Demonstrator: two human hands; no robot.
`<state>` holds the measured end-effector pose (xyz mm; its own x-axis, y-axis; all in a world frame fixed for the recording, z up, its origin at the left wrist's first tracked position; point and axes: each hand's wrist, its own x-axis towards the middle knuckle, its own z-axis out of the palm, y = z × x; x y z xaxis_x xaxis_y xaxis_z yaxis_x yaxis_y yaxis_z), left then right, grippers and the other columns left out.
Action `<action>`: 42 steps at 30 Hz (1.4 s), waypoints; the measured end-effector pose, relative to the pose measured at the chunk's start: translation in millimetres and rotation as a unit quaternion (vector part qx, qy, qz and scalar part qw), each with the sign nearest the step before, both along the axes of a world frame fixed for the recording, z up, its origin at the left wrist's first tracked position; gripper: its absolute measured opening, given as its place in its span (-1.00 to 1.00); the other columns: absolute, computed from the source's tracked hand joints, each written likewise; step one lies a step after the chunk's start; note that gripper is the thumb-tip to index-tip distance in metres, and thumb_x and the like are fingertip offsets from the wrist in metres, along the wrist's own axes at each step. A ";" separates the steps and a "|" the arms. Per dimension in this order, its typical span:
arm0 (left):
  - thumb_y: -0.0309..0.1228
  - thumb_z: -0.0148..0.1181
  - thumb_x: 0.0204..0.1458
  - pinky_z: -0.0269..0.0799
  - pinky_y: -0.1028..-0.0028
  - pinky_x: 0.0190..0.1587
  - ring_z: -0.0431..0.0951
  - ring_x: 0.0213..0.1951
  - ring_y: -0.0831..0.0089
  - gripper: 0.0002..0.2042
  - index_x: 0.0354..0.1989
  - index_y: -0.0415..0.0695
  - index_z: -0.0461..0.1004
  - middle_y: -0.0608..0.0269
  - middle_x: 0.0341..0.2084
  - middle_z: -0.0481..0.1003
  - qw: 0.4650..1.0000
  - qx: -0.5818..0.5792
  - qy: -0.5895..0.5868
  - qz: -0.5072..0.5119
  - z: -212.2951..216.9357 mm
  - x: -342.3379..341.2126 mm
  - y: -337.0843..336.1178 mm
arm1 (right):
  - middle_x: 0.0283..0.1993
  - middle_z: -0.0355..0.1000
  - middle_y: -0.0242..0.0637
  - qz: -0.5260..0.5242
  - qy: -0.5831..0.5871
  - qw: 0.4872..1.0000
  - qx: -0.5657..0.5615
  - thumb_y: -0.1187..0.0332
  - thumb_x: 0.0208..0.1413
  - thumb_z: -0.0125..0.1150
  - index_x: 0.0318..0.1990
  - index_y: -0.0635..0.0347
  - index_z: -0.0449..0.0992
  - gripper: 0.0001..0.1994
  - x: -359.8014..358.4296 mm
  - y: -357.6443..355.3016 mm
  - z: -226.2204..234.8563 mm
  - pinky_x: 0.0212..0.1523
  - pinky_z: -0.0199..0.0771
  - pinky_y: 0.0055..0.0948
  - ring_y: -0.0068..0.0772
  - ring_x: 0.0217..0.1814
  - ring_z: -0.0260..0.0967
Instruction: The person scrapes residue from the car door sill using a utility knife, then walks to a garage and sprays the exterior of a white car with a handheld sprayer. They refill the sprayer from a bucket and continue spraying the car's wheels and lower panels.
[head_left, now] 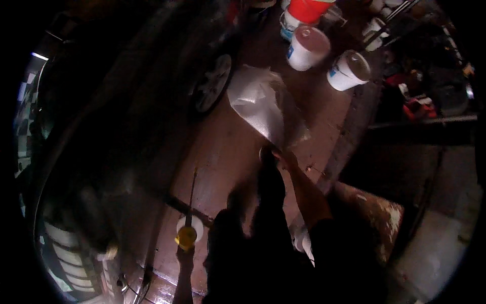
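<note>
At the lower left, my left hand (185, 251) is closed around a yellow tool (186, 236) with a dark neck and a long thin rod pointing away from me. A white round thing (198, 229) shows just behind the tool; whether it is part of it I cannot tell. Near the middle, my right hand (284, 158) is reached forward beside my dark shoe. Its fingers are dim and blurred, close to the near corner of a crumpled, shiny plastic sheet (260, 104). Whether they touch the sheet is unclear.
A dark car with a pale wheel (215, 81) fills the left. Beyond the sheet stand a white bucket (306, 50), another white bucket (347, 73) and a red bucket (310, 9). A worn board (372, 213) lies to the right, with red clutter (419, 107) farther off.
</note>
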<state>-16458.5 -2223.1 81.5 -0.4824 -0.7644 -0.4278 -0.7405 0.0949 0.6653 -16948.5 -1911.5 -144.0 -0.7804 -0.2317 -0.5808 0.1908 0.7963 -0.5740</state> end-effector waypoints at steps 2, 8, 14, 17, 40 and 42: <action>-0.36 0.26 -0.07 0.46 0.40 -0.29 0.52 -0.31 0.41 -0.63 -0.08 -0.21 0.40 0.14 -0.37 0.53 0.999 -0.022 -0.043 0.004 -2.4 -34.5 13.5 | -0.09 0.39 -0.02 -0.117 -0.101 0.988 0.014 -0.19 -0.30 0.36 0.17 0.24 0.19 -0.07 -91.3 -65.0 -32.9 -0.41 0.42 -0.22 -0.19 -0.22 0.39; -0.42 0.18 -0.07 0.37 0.38 -0.34 0.45 -0.35 0.39 -0.63 -0.05 -0.23 0.39 0.14 -0.38 0.47 0.944 -0.036 -0.302 -0.126 -118.2 -101.5 19.0 | 0.30 0.03 0.08 -0.183 0.019 0.970 0.159 -0.46 -0.50 0.24 0.30 0.37 -0.12 0.31 -276.1 -182.4 -191.8 0.18 0.19 -0.08 0.13 0.27 0.08; -0.41 0.10 -0.08 0.30 0.33 -0.52 0.40 -0.53 0.37 -0.65 -0.06 -0.20 0.41 0.19 -0.55 0.43 0.904 -0.013 -0.340 -0.258 -185.0 -151.8 33.6 | 0.28 0.06 0.08 -0.149 0.031 0.986 0.065 -0.36 -0.35 0.22 0.26 0.32 -0.03 0.13 -370.7 -160.5 -349.5 0.18 0.16 -0.06 0.13 0.27 0.07; -0.41 0.05 -0.09 0.26 0.31 -0.62 0.37 -0.62 0.37 -0.65 -0.07 -0.19 0.42 0.21 -0.64 0.40 0.883 -0.041 -0.410 -0.227 -136.8 -127.8 65.8 | 0.10 0.31 0.03 0.028 -0.191 0.980 -0.043 -0.15 -0.13 0.20 0.08 0.25 0.32 -0.27 -319.6 -244.1 -314.1 0.06 0.29 -0.15 -0.02 0.14 0.26; -0.28 0.03 -0.11 0.15 0.33 -0.76 0.28 -0.77 0.47 -0.66 -0.23 -0.26 0.50 0.30 -0.78 0.35 0.978 0.021 -0.045 -0.204 86.7 -506.5 3.8 | -0.59 0.33 -0.40 0.022 0.122 0.938 -0.324 0.41 0.05 0.22 -0.46 0.20 0.34 -0.83 -349.7 -86.2 455.8 -0.64 0.26 -0.50 -0.60 -0.61 0.29; -0.26 0.03 -0.10 0.15 0.33 -0.75 0.29 -0.77 0.47 -0.66 -0.24 -0.26 0.50 0.29 -0.77 0.35 0.970 0.040 0.006 -0.238 108.0 -577.8 -5.8 | -0.60 0.33 -0.41 0.028 0.086 0.938 -0.336 0.41 0.07 0.21 -0.45 0.19 0.32 -0.82 -387.4 -103.1 508.1 -0.70 0.22 -0.55 -0.64 -0.67 0.26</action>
<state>-17036.3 -2228.8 189.6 -0.7783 -0.4187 -0.4679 -0.6171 0.3724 0.6932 -17335.9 -2014.7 364.1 -0.8244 -0.5439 -0.1564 0.0186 0.2501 -0.9680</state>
